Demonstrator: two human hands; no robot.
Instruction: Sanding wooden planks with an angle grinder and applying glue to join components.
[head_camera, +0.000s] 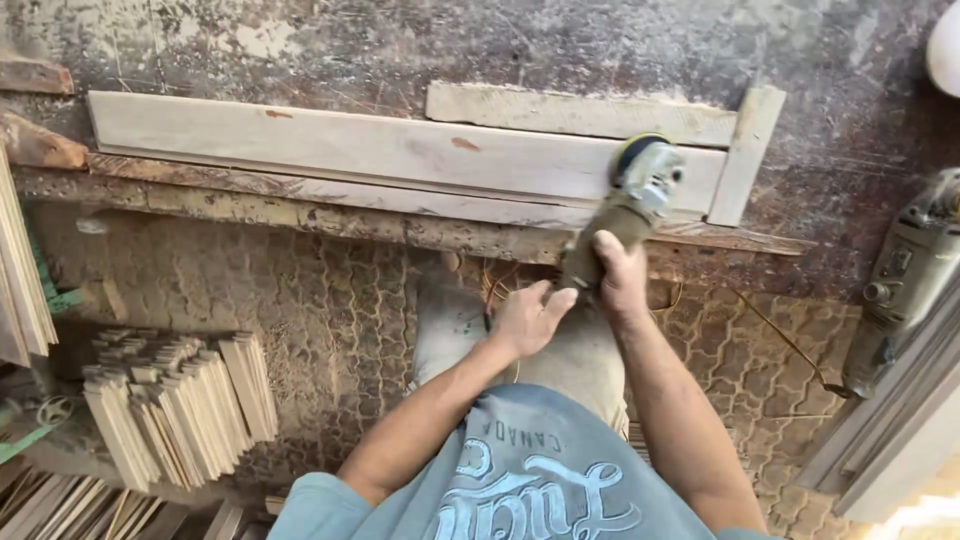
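Note:
A dusty hand-held disc sander (632, 197) rests its pad on the right end of a long pale wooden board (380, 150) lying on the workbench (300, 50). My right hand (620, 275) grips the sander's handle from behind. My left hand (530, 315) holds the rear end of the same handle, fingers curled around it. A shorter board (560, 110) lies behind the long one, and a narrow upright strip (745, 150) butts against their right ends.
A second power tool (905, 270) lies at the bench's right edge, its cord (780, 340) trailing over the patterned floor. A stack of short wood slats (180, 400) sits on the floor at left. More thin boards (20, 270) lean at far left.

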